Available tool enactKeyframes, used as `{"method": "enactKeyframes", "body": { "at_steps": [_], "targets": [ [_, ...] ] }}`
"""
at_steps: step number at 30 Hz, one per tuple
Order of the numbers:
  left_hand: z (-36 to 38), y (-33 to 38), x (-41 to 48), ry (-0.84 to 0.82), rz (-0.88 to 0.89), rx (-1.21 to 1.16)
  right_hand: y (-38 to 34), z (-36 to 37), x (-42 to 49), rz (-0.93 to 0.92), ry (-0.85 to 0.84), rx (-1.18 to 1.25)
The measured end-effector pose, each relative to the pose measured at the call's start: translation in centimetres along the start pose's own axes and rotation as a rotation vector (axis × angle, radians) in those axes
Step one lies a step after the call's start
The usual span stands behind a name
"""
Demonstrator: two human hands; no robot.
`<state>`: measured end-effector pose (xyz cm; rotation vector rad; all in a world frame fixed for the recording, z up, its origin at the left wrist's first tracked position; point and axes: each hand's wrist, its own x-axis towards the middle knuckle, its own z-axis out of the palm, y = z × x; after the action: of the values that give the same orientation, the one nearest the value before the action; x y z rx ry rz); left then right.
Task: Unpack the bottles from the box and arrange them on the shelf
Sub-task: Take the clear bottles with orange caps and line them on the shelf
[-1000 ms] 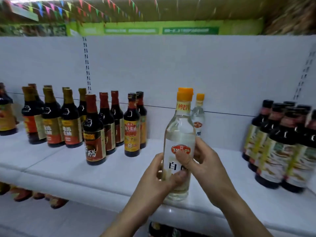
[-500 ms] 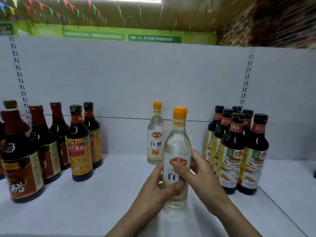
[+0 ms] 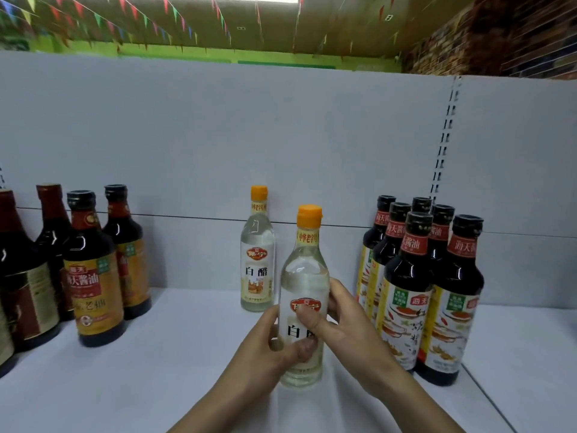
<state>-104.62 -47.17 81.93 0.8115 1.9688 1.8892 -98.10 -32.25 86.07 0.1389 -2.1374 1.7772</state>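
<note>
A clear white-vinegar bottle (image 3: 304, 276) with an orange cap stands upright on the white shelf (image 3: 175, 354), near the middle. My left hand (image 3: 265, 348) wraps its left side and my right hand (image 3: 349, 332) its right side, thumb across the red label. A second identical vinegar bottle (image 3: 258, 254) stands free behind it, close to the back panel. The box is not in view.
Several dark soy sauce bottles (image 3: 418, 292) with black caps stand in a cluster just right of my right hand. More dark bottles (image 3: 90, 273) with yellow and brown labels line the left. A white back panel (image 3: 218, 135) closes off the shelf.
The view has shifted right and closer over the second. Both hands have carried the clear bottle onto the shelf and it now stands in front of the other vinegar bottle.
</note>
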Motion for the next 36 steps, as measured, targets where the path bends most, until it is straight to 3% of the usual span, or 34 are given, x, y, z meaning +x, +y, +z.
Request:
{"method": "enactKeyframes", "body": {
  "at_steps": [18,27,31,36],
  "targets": [
    [-1.2,0.8,2.9,-0.076,-0.059,0.249,1.8,0.7,2.0,0.211,0.077,-0.266],
    [-1.8,-0.2,5.6,-0.049,-0.038,0.318,3.8,0.7,4.6,0.275,0.128,-0.214],
    [-2.5,-1.1,6.3,0.038,-0.052,0.393,4.6,0.7,6.0,0.278,0.123,-0.219],
    [-4.9,-1.7,7.1,0.308,-0.059,0.435,4.9,0.9,7.6,0.288,0.148,-0.212]
  ]
}}
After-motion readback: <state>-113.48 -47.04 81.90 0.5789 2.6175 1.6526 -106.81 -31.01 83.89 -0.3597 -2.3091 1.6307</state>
